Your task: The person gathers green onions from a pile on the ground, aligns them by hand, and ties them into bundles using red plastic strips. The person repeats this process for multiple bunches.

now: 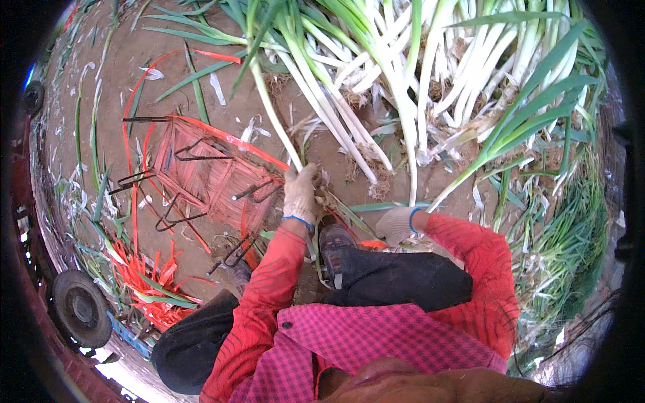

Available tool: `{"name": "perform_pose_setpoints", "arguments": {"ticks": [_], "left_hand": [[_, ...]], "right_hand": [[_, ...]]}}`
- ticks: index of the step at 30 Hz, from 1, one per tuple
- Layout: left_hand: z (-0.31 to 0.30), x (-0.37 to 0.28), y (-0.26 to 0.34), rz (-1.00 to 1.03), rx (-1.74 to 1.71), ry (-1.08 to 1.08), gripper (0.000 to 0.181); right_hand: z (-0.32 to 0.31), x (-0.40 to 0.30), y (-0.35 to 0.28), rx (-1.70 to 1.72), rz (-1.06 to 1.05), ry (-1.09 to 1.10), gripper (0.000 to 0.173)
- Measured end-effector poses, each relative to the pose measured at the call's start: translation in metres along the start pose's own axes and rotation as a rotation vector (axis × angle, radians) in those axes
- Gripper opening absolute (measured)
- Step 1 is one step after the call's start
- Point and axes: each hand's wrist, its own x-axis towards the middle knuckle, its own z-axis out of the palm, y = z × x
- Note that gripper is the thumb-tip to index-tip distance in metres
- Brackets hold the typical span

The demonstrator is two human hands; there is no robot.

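Observation:
My left hand (302, 194), in a cream knit glove, grips the lower end of a long green onion (274, 116), whose white stalk slants up and away. My right hand (398, 226), gloved alike, is low near my right shoe (335, 244) with its fingers curled. What it may be holding is hidden. Another green onion (409, 131) reaches down to just above my right wrist. Beyond my hands lies a large heap of green onions (478, 65), their roots toward me. Left of my left hand is a metal-rod rack (201, 156) wound with red plastic twine.
Red plastic strips (156, 287) lie bunched beside my left knee (196, 342). More green onions (559, 257) are piled at the right. A rubber-tyred wheel (81, 308) stands at the left edge. Loose leaves and peeled skins litter the bare soil (216, 25).

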Motion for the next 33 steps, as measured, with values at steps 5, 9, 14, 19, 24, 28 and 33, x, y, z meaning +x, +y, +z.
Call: {"name": "perform_pose_setpoints", "arguments": {"ticks": [5, 9, 14, 19, 24, 28, 33], "left_hand": [[0.005, -0.003, 0.019, -0.144, 0.135, -0.288, 0.035], [-0.016, 0.013, 0.029, -0.097, -0.005, -0.512, 0.048], [0.017, 0.017, 0.032, 0.352, 0.423, -0.303, 0.056], [0.011, 0.039, 0.006, 0.303, 0.582, -0.295, 0.073], [0.011, 0.031, 0.007, 0.179, 0.493, -0.285, 0.063], [0.017, -0.006, 0.016, 0.05, 0.337, -0.233, 0.042], [0.005, -0.009, 0.025, 0.179, 0.375, -0.351, 0.05]], "right_hand": [[0.001, 0.009, -0.002, -0.198, 0.007, 0.108, 0.024], [0.011, 0.017, -0.006, -0.177, 0.152, 0.138, 0.021], [0.167, 0.08, 0.041, 0.443, 0.057, 0.417, 0.025], [-0.036, -0.011, -0.014, 0.097, 0.221, 0.466, 0.026], [-0.136, -0.013, -0.008, -0.038, 0.446, 1.255, 0.028], [-0.164, 0.024, 0.022, 0.013, 0.474, 1.146, 0.024], [-0.171, -0.013, 0.014, 0.646, 0.137, 1.384, 0.048]]}}
